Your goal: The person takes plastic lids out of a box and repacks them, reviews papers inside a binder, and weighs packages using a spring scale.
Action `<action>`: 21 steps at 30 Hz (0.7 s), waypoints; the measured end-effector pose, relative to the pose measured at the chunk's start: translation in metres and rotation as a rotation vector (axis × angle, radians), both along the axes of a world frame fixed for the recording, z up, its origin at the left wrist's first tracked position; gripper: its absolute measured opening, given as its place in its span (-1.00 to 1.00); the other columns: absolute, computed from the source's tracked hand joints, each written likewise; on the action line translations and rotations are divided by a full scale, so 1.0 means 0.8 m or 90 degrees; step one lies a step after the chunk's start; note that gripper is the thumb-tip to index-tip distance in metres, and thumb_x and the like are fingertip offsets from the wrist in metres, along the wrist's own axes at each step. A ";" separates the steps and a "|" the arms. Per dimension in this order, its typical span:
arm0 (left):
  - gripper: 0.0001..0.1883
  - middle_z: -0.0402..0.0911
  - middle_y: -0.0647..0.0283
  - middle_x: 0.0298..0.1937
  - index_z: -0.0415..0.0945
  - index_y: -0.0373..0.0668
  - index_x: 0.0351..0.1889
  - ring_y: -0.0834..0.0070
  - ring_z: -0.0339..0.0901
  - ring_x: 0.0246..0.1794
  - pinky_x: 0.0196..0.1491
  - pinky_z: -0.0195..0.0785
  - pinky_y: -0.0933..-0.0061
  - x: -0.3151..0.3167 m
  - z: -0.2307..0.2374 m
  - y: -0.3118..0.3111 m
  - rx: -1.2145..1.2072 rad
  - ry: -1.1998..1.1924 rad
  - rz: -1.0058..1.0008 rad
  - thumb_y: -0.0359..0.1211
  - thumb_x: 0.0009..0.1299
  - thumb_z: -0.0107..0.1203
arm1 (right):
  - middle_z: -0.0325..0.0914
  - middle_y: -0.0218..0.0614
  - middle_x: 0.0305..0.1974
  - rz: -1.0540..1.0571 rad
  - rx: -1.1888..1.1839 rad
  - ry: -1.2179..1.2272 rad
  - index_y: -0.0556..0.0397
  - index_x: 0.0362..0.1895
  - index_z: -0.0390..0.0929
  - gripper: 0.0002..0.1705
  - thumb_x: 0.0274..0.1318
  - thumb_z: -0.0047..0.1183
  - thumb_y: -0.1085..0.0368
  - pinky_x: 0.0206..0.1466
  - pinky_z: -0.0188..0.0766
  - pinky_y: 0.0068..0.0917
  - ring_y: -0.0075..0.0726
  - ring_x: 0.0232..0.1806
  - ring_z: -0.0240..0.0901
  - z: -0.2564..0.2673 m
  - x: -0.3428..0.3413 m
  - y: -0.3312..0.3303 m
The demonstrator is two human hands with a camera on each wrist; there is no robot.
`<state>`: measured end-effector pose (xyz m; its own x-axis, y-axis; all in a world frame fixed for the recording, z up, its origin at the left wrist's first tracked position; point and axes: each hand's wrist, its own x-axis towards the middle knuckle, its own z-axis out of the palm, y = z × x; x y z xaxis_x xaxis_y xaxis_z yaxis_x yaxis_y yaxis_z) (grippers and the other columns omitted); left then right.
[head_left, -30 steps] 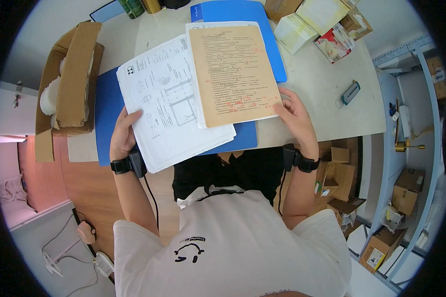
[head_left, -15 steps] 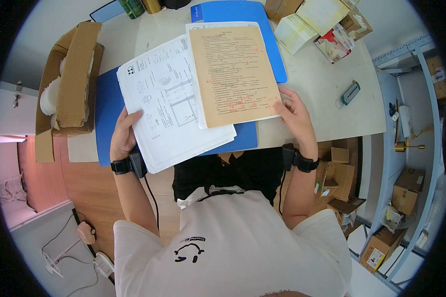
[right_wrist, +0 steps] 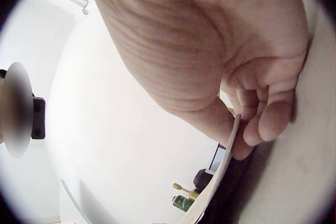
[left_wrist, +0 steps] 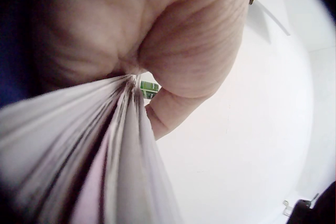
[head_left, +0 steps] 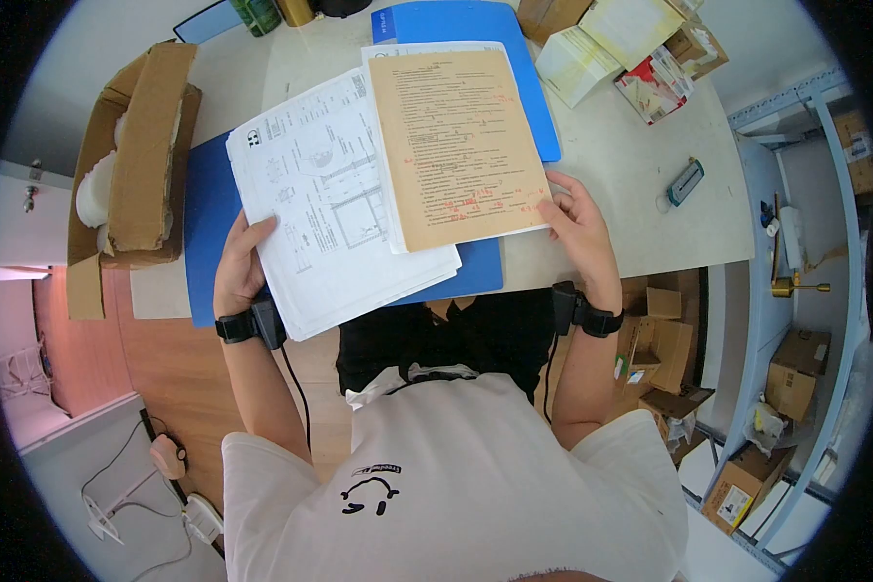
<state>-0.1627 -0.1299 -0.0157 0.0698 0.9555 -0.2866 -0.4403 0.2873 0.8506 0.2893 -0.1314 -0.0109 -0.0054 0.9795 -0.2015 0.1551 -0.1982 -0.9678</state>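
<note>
My left hand [head_left: 240,264] grips the left edge of a thick stack of white printed sheets [head_left: 315,238], thumb on top. In the left wrist view the many page edges [left_wrist: 126,166] fan out below the palm of the left hand [left_wrist: 157,40]. A tan printed sheet [head_left: 456,145] with red handwriting lies over the right part of the stack. My right hand [head_left: 584,238] pinches its lower right corner; in the right wrist view the right hand [right_wrist: 210,61] has thumb and curled fingers on a thin paper edge [right_wrist: 223,169].
A blue folder [head_left: 209,194] lies beneath the papers, and another blue folder [head_left: 538,107] sits behind them. An open cardboard box [head_left: 150,145] stands at the left. Small boxes [head_left: 655,85] are at the back right, and a small teal object [head_left: 686,182] lies on the right of the table [head_left: 650,228].
</note>
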 end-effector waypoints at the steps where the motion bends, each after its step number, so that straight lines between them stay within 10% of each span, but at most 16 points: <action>1: -0.32 0.40 -0.19 0.35 0.06 -0.48 0.45 0.12 0.54 0.25 0.23 0.52 0.21 -0.002 -0.001 0.000 -0.006 0.017 -0.009 -0.49 0.41 0.10 | 0.64 -0.39 -0.27 0.001 0.000 -0.001 0.15 0.35 0.33 -0.46 0.35 0.10 0.30 -0.28 0.31 -0.62 -0.64 -0.34 0.37 0.000 0.000 0.000; 21: -0.33 0.41 -0.28 0.31 0.05 -0.51 0.43 0.09 0.58 0.20 0.15 0.60 0.22 0.001 0.001 -0.001 -0.007 0.006 0.008 -0.51 0.40 0.10 | 0.65 -0.31 -0.15 0.026 -0.019 0.000 0.23 0.40 0.26 -0.39 0.38 0.09 0.27 -0.19 0.38 -0.62 -0.61 -0.25 0.44 0.003 0.002 0.002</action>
<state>-0.1616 -0.1306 -0.0147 0.0553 0.9531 -0.2975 -0.4358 0.2912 0.8517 0.2911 -0.1301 -0.0082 -0.0448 0.9719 -0.2312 0.1633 -0.2212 -0.9615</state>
